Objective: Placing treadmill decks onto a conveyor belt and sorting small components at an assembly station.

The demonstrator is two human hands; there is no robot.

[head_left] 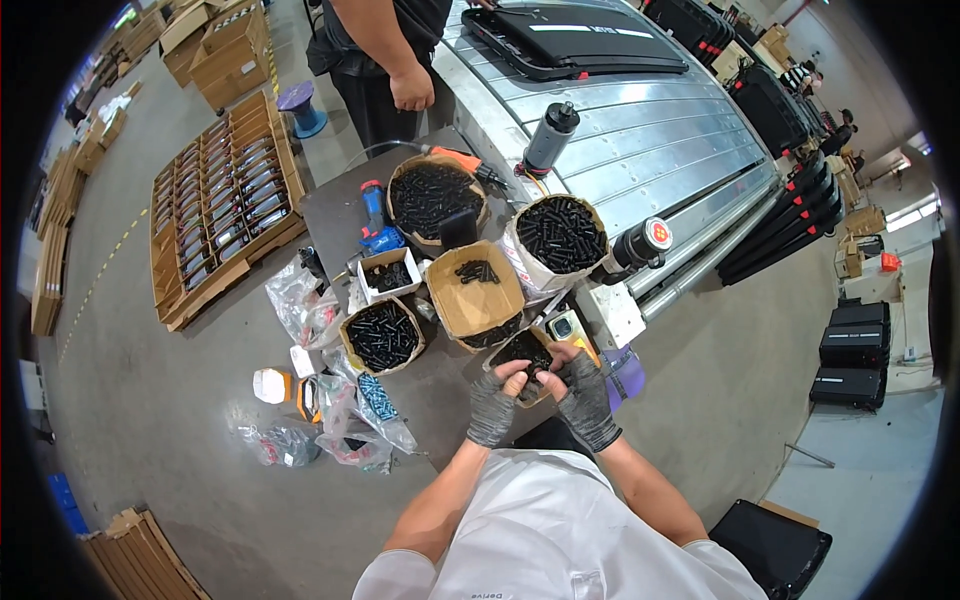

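Both my hands wear grey knit gloves and meet over a small cardboard box of black screws at the near edge of a dark work table. My left hand curls its fingers at the box's near rim. My right hand pinches small black parts beside it, fingertips touching the left hand's. What exactly sits between the fingers is too small to tell.
Several more boxes and paper-lined tubs of black screws crowd the table. A person stands at its far side. Black power tools rest on a ribbed metal panel. Plastic bags lie at the left; a crate of parts is on the floor.
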